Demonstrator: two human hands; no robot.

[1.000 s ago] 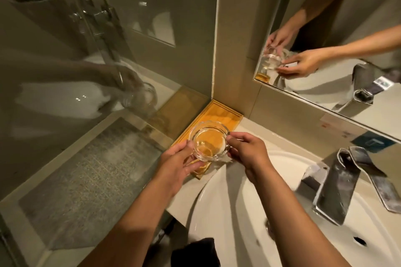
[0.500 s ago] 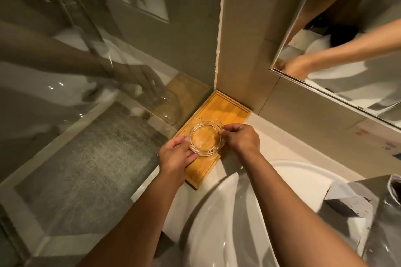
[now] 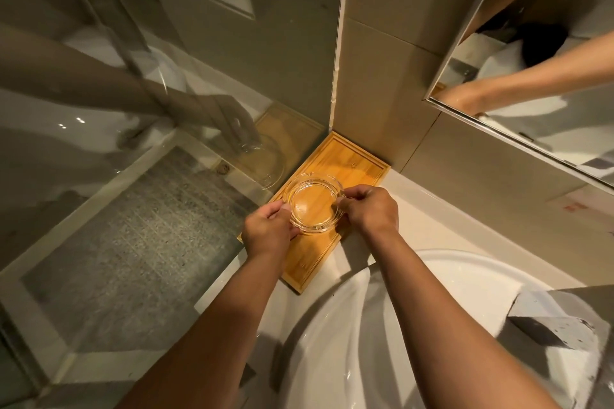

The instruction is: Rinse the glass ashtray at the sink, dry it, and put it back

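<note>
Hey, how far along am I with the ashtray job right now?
Nearly finished, by the look of it. Done: the glass ashtray is away from the sink and over the wooden tray in the corner; rinsing and drying can't be confirmed from this view. In hand: the left hand and right hand both grip its rim. Left: letting go, once it sits flat on the tray.

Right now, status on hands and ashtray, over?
Left hand and right hand both pinching glass ashtray rim. Ashtray over wooden tray, contact unclear. Nothing in the way.
</note>
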